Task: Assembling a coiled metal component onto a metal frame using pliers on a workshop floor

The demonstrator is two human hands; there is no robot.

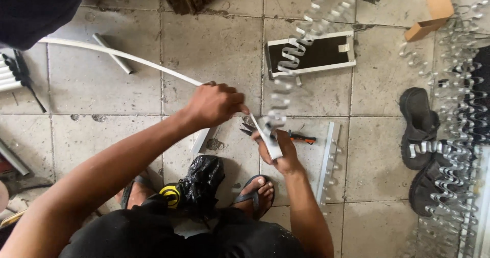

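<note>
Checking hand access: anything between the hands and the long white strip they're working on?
Nothing visible. The left hand already grips the long white strip, and the right hand holds its near end. The wavy silver strip hangs down to that end, beside the grip rather than blocking it.

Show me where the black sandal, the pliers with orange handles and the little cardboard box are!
black sandal [416, 125]: head view, on its strap.
pliers [301, 138]: head view, on the orange handle.
cardboard box [438, 2]: head view, on its open flap.

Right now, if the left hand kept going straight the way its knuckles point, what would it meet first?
The left hand points right, toward the wavy metal strip hanging beside it, above the right hand. It would probably touch that strip first, though depth is hard to judge from above.
</note>
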